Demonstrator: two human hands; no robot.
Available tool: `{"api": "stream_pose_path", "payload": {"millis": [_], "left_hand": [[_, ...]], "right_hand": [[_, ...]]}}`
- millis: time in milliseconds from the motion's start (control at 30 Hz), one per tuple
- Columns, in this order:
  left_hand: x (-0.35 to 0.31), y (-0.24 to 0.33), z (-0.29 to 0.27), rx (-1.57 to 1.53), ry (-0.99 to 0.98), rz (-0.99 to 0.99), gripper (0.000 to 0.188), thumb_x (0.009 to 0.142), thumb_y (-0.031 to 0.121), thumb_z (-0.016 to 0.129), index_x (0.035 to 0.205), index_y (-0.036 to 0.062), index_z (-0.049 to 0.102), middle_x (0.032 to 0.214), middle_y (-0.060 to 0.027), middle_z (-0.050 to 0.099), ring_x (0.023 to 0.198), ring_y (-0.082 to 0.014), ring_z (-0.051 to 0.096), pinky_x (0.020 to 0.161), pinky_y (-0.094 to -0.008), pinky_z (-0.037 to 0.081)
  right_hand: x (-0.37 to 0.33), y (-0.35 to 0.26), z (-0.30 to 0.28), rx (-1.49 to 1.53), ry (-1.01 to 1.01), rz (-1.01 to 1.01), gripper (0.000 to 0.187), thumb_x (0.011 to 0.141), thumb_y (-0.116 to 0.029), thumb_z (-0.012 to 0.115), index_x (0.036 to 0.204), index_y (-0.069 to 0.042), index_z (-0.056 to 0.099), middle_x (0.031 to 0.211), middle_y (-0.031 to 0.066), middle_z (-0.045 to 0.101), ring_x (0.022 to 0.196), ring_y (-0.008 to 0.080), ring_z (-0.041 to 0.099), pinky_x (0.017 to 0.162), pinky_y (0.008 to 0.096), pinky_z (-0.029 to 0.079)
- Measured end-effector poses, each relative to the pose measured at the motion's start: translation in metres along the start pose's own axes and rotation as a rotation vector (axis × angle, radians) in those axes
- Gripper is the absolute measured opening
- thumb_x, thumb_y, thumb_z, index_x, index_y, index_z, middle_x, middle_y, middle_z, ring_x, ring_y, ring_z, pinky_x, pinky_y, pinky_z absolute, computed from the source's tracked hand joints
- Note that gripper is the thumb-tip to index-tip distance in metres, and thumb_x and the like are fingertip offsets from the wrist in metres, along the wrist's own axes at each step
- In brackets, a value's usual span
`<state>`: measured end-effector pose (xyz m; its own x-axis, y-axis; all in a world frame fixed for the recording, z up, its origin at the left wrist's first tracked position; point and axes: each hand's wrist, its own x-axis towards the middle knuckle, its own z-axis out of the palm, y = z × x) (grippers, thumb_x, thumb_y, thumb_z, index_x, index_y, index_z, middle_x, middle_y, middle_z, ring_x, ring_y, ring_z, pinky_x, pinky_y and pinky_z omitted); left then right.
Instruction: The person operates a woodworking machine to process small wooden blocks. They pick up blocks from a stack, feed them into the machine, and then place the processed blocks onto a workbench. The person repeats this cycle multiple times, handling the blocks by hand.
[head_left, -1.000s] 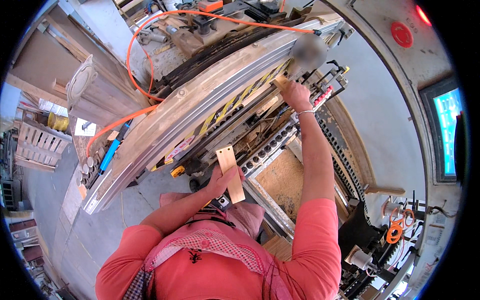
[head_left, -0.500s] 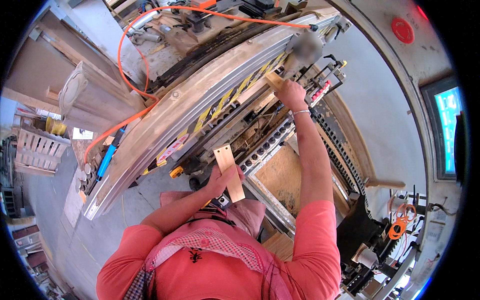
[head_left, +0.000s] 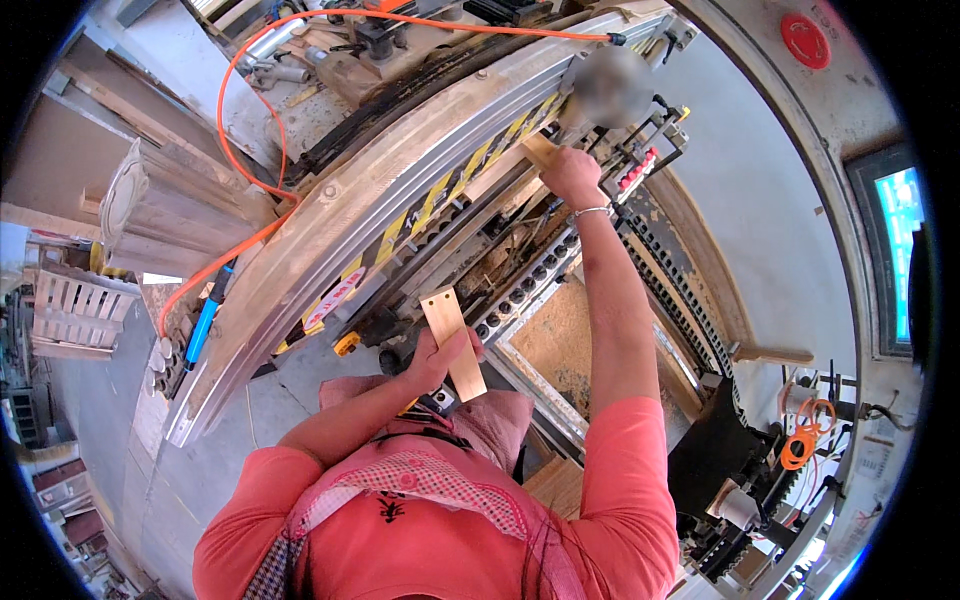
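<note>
My left hand is closed round a short pale wooden board in front of my body. Two dark holes show near that board's far end. With the arm stretched forward, my right hand grips a second piece of wood at the machine, beside the yellow and black striped rail. Only the end of this second piece shows past my fingers; the rest is hidden by the hand. A row of dark round knobs runs along the machine bed below my right forearm.
An orange hose loops over the wooden beam at the left, near a blue air tool. Sawdust covers a tray under my right arm. A red button and a lit screen are on the right-hand panel.
The whole view has shifted slightly. My right hand stays at the striped rail with its wood, and my left hand keeps its hold on the drilled board.
</note>
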<state>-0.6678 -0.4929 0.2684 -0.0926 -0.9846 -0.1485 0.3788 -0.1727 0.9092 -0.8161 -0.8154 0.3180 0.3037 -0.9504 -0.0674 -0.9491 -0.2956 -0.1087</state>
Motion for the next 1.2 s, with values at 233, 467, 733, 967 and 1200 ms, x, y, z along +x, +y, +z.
{"api": "stream_pose_path", "payload": {"millis": [233, 467, 733, 967, 1200], "left_hand": [[-0.001, 0.011, 0.008, -0.011, 0.027, 0.006, 0.030, 0.092, 0.026, 0.046, 0.084, -0.0010, 0.057, 0.076, -0.0063, 0.059, 0.070, -0.0124, 0.057, 0.065, -0.0272, 0.047], [-0.002, 0.009, 0.008, -0.028, 0.053, 0.007, 0.029, 0.092, 0.025, 0.047, 0.085, -0.0015, 0.058, 0.076, -0.0071, 0.059, 0.071, -0.0132, 0.057, 0.065, -0.0276, 0.047], [-0.001, 0.011, 0.010, 0.037, 0.068, 0.023, 0.027, 0.092, 0.021, 0.045, 0.082, -0.0010, 0.058, 0.075, -0.0069, 0.059, 0.070, -0.0125, 0.057, 0.064, -0.0265, 0.047], [-0.002, 0.002, 0.005, 0.099, 0.022, 0.032, 0.024, 0.092, 0.021, 0.046, 0.086, 0.0007, 0.057, 0.081, -0.0072, 0.060, 0.074, -0.0145, 0.058, 0.068, -0.0291, 0.048], [-0.038, 0.015, 0.018, -0.037, 0.137, 0.084, 0.028, 0.092, 0.026, 0.050, 0.099, 0.0000, 0.055, 0.086, -0.0088, 0.061, 0.079, -0.0179, 0.060, 0.072, -0.0321, 0.050]], "right_hand": [[0.002, -0.004, -0.001, -0.001, -0.019, 0.054, 0.029, 0.071, -0.024, 0.060, 0.088, -0.002, 0.066, 0.091, 0.0173, 0.066, 0.087, 0.0321, 0.064, 0.075, 0.0387, 0.052], [-0.001, -0.006, -0.001, -0.027, -0.013, 0.041, 0.029, 0.071, -0.025, 0.060, 0.088, -0.002, 0.066, 0.090, 0.0169, 0.066, 0.087, 0.0317, 0.064, 0.076, 0.0386, 0.052], [-0.001, -0.002, 0.004, -0.098, 0.051, -0.018, 0.023, 0.074, -0.022, 0.055, 0.085, -0.007, 0.068, 0.089, 0.0136, 0.066, 0.085, 0.0288, 0.065, 0.072, 0.0371, 0.052], [0.008, 0.004, 0.012, -0.030, 0.006, 0.045, 0.036, 0.072, -0.034, 0.064, 0.091, -0.004, 0.066, 0.094, 0.0177, 0.065, 0.090, 0.0329, 0.062, 0.077, 0.0415, 0.051], [-0.001, -0.008, -0.003, -0.168, -0.009, -0.061, 0.044, 0.071, -0.042, 0.067, 0.093, -0.003, 0.064, 0.095, 0.0192, 0.065, 0.091, 0.0322, 0.063, 0.078, 0.0417, 0.051]]}}
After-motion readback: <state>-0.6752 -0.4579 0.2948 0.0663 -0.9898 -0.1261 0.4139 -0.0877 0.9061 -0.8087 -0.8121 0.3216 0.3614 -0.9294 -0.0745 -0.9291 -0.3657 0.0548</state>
